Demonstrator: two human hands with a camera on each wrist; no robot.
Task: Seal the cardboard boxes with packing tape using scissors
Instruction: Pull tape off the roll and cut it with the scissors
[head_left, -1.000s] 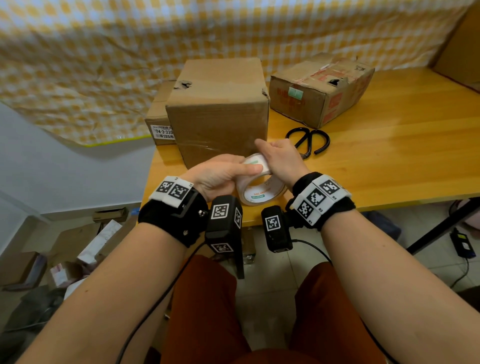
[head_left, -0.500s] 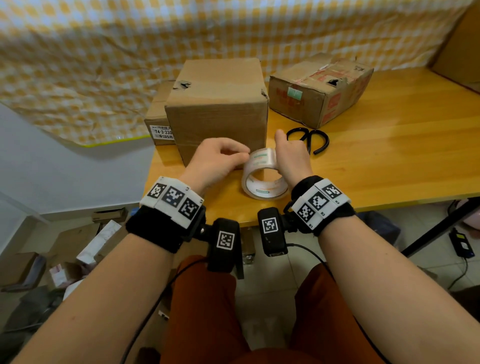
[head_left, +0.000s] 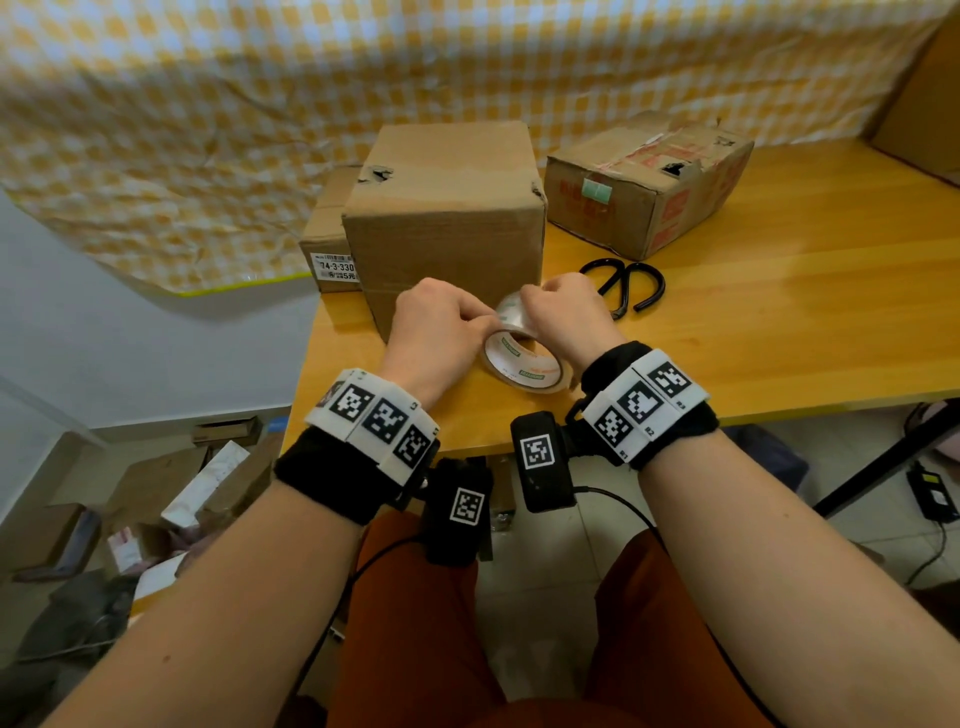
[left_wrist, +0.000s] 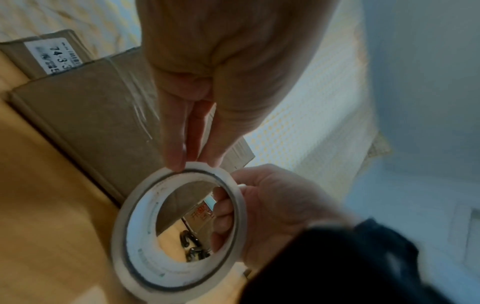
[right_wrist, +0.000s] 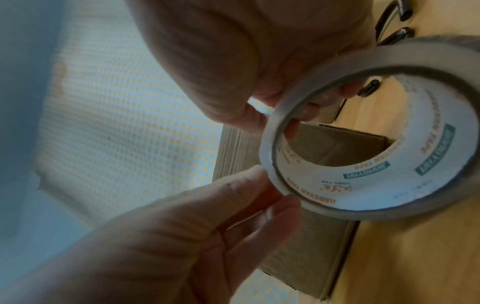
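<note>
Looks like the opening step: hunting for the free end on the roll of clear packing tape with a white printed core (head_left: 524, 366), held over the near edge of the yellow wooden table (head_left: 779, 322), at 6 o'clock from the tall plain brown cardboard box (head_left: 447, 208). Gripping it with the right hand (head_left: 566, 317), fingers (left_wrist: 223, 207) threaded through the core, thumb outside. Picking at the outer wrap with the left hand (head_left: 436, 327), fingertips (left_wrist: 178, 162) pinched onto the rim at the roll's 12 o'clock. No loose tab to be seen, though too blurred at the rim to say for certain.

Next, probably: catch the end with a nail, peel off a strip, carry it to the tall box's top seam and press it down. Calls for a steady hold on the core while pulling. Then a reach for the black-handled scissors (head_left: 628, 283), lying on the table at 2 o'clock from the roll, to cut the strip. Waiting beyond: a worn red-printed cardboard box (head_left: 649, 187) at 1 o'clock and a small labelled cardboard box (head_left: 327, 244) at 11 o'clock, tucked behind the tall one.
</note>
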